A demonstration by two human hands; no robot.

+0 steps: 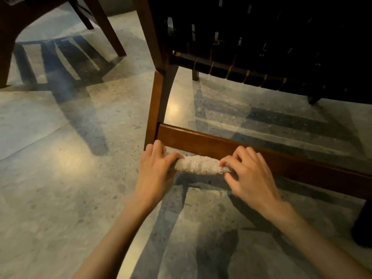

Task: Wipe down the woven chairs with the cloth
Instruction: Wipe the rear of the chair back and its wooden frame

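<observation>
Starting with the cloth (199,165): where is it?

– Rolled into a pale, fuzzy sausage and held level between both hands, right along the lower edge of the chair's bottom rail (221,140). Whether it presses on the wood or only sits just in front of it, I cannot tell.

And the hands?

– The left hand (155,170) is wrapped round the roll's left end, thumb lying along the top. The right hand (249,175) pinches the right end with bent fingers. Both grip the cloth; both forearms (112,238) are bare and reach in from the bottom edge.

What about the chair (161,57) itself?

– Brown polished wood. The rail joins an upright leg (156,109) just above the left hand, and higher up hangs the seat (261,47), woven from dark straps with small gaps that let light through (it is very dim there, so the weave is hard to read).

What is underneath?

– A smooth, speckled stone floor (60,178), grey-beige, glossy enough to show soft warm glare patches. Striped shadows fall across it under the seat, and a dark one lies directly below the cloth and the hands.

Anything else in the room?

– A second chair (12,37) of the same brown wood stands well apart at the upper left, its legs on the floor and its own banded shadow beneath it.
</observation>
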